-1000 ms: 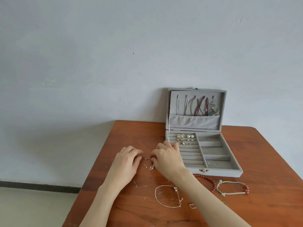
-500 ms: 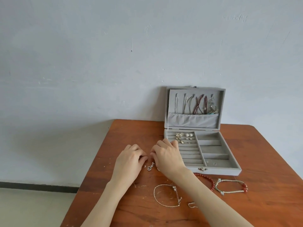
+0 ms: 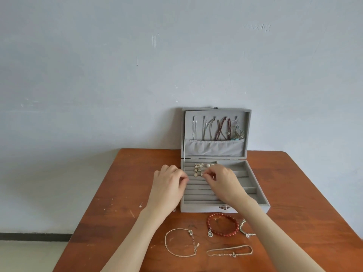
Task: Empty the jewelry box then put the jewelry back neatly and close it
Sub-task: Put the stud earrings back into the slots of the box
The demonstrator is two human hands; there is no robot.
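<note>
1. The grey jewelry box stands open on the wooden table.
2. The right hand pinches, apparently, a small earring over the ring rolls.
3. The left hand, fingers curled, rests at the box's left edge; whether it holds anything cannot be told.
4. Bracelets lie in front of the box.

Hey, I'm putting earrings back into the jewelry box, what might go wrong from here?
1. The small stud lies alone on the table near its left edge, away from the rest; it may be forgotten or knocked off.
2. Your right hand works right beside the earrings already set in the jewelry box; a slip could dislodge them.
3. Your right forearm passes over the red bead bracelet and may drag it.
</note>
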